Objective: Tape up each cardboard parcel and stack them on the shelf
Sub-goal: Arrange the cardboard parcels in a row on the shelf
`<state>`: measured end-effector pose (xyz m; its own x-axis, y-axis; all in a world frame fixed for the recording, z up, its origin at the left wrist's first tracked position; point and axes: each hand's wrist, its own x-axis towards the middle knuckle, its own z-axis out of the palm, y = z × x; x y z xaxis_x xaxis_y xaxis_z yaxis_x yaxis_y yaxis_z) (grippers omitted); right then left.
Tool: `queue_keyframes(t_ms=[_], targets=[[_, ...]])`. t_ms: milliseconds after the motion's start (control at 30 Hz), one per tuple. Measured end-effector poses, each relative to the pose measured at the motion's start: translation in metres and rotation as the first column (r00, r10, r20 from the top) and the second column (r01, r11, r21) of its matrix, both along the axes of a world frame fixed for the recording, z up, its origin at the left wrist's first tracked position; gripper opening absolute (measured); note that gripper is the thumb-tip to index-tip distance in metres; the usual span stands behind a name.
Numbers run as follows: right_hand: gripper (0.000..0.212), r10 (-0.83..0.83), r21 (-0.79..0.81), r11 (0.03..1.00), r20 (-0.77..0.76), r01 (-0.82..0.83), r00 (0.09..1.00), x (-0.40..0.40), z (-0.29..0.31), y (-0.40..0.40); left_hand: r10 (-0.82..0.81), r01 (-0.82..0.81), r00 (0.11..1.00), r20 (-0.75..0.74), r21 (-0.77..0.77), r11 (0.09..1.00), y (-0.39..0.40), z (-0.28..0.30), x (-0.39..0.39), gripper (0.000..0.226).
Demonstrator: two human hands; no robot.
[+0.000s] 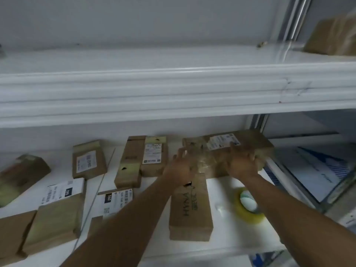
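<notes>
I hold a taped brown cardboard parcel point(250, 140) with a white label, just above the lower white shelf point(221, 245) at its back right. My right hand point(242, 163) grips the parcel's near edge, fingers curled over its top. At the parcel's left end my left hand point(180, 167) touches it with spread, fairly straight fingers; motion blur hides the exact contact. A roll of clear yellowish tape point(248, 208) lies on the shelf under my right forearm.
A brown box printed "HYNA" point(190, 209) lies just below my hands. Several labelled parcels point(88, 159) cover the shelf's left and middle. The upper shelf point(173, 60) carries a brown parcel point(331, 35) at far right. A blue-and-white carton point(316, 170) sits lower right.
</notes>
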<state>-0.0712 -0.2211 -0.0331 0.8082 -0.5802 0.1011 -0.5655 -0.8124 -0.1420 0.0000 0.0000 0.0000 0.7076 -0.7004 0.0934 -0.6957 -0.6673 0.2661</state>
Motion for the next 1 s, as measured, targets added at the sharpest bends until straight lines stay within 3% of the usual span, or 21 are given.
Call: queue_keyframes(t_ms=[67, 167, 367, 500, 567, 633, 700, 767, 833, 933, 1000], targets=[[0.061, -0.025, 0.012, 1.000, -0.063, 0.026, 0.998, 0.002, -0.003, -0.005, -0.028, 0.030, 0.999, -0.033, 0.058, 0.998, -0.010, -0.002, 0.008, 0.062], [0.048, 0.001, 0.038, 0.999, 0.008, -0.001, 1.000, 0.004, -0.012, -0.015, -0.073, 0.076, 0.997, -0.035, 0.087, 0.993, -0.029, -0.018, 0.025, 0.063], [0.070, 0.150, 0.133, 0.980, 0.003, -0.149, 0.989, 0.016, -0.003, -0.021, 0.075, -0.085, 0.995, 0.068, 0.157, 0.984, -0.029, -0.021, 0.045, 0.059], [0.077, 0.135, 0.311, 0.939, 0.052, -0.144, 0.990, 0.041, -0.002, -0.019, 0.097, -0.093, 0.995, -0.018, 0.155, 0.984, -0.024, -0.029, 0.062, 0.079], [0.069, 0.090, 0.272, 0.957, 0.039, -0.098, 0.995, 0.048, -0.001, -0.017, 0.073, -0.056, 0.990, -0.120, 0.144, 0.988, -0.029, -0.044, 0.073, 0.092], [0.061, 0.054, 0.178, 0.982, 0.025, -0.057, 0.998, 0.051, -0.002, -0.014, 0.064, -0.042, 0.979, -0.191, 0.116, 0.992, -0.030, -0.046, 0.067, 0.088], [0.054, 0.030, 0.250, 0.967, 0.081, -0.050, 0.996, 0.054, 0.000, -0.008, 0.059, -0.053, 0.977, -0.206, 0.033, 0.998, -0.025, -0.033, 0.048, 0.070], [0.059, -0.037, 0.514, 0.855, 0.191, -0.068, 0.981, 0.058, 0.002, -0.006, 0.086, -0.094, 0.982, -0.169, -0.041, 0.995, -0.026, -0.025, 0.042, 0.055], [0.064, -0.134, 0.744, 0.649, 0.316, -0.158, 0.939, 0.059, 0.004, -0.003, 0.080, -0.104, 0.971, -0.226, -0.094, 0.990, -0.029, -0.019, 0.038, 0.050], [0.066, -0.297, 0.862, 0.454, 0.383, -0.224, 0.875, 0.061, -0.001, 0.002, 0.027, -0.072, 0.947, -0.319, -0.130, 0.989, -0.036, -0.012, 0.028, 0.056], [0.040, -0.383, 0.889, 0.384, 0.400, -0.250, 0.833, 0.059, -0.001, 0.005, 0.022, -0.077, 0.951, -0.307, -0.167, 0.983, -0.038, -0.009, 0.021, 0.056]])
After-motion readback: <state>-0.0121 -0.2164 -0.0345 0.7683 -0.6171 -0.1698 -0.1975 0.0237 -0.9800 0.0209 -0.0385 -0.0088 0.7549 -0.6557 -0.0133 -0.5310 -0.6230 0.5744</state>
